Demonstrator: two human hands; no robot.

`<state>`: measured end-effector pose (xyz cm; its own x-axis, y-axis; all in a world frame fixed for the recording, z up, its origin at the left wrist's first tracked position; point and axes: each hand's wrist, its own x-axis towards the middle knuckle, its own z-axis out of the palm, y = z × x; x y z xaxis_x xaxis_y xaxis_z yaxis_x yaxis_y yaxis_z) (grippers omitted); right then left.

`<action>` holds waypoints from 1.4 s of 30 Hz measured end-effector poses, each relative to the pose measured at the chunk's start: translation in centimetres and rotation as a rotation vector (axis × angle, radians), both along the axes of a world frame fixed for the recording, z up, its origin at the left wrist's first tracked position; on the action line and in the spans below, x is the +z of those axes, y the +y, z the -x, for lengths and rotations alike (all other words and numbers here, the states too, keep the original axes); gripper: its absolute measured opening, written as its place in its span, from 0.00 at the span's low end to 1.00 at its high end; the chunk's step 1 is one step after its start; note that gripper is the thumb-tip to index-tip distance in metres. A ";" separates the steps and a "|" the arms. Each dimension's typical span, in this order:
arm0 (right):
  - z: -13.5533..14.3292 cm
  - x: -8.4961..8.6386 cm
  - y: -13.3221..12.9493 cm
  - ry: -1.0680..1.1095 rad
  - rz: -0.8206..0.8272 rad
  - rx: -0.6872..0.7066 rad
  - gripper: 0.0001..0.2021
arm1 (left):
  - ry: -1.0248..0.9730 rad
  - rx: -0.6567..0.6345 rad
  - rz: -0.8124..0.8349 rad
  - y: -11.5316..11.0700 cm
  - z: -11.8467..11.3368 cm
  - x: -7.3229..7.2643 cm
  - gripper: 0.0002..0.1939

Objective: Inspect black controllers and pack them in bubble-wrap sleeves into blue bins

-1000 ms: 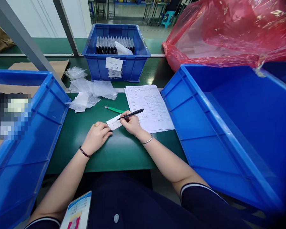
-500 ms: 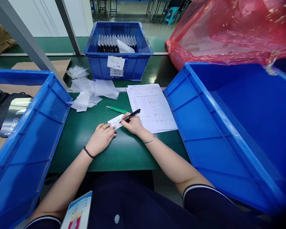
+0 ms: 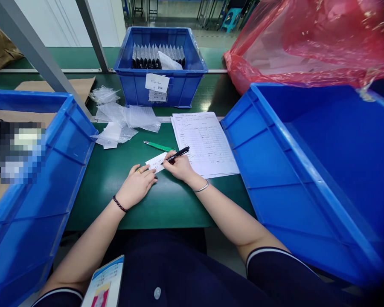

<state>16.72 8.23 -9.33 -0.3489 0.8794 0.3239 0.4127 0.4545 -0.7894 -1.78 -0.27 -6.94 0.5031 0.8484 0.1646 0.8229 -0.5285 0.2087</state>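
Observation:
A black pen (image 3: 181, 152) is gripped in my right hand (image 3: 179, 167), its tip on a small white paper slip (image 3: 156, 161) that bears some handwriting. My left hand (image 3: 137, 184) lies flat on the green table, fingertips resting on the slip's lower left edge. Just beyond the slip is a green utility knife (image 3: 159, 146), partly behind my right hand. Printed form sheets (image 3: 205, 143) lie stacked to the right of the pen, close to my right hand.
Blue crates flank me, one on the left (image 3: 48, 179) and one on the right (image 3: 262, 157). A blue bin (image 3: 160, 87) with several packed sleeves stands behind. Clear plastic bags (image 3: 124, 119) lie at back left. A red plastic bag (image 3: 294, 47) bulges at upper right.
The view has shifted very slightly. Both hands keep nearly the same places, with the pen still on the slip.

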 end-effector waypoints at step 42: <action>0.0 0.3 0.1 0.045 0.060 -0.026 0.04 | -0.007 0.011 0.022 -0.1 -0.1 0.2 0.13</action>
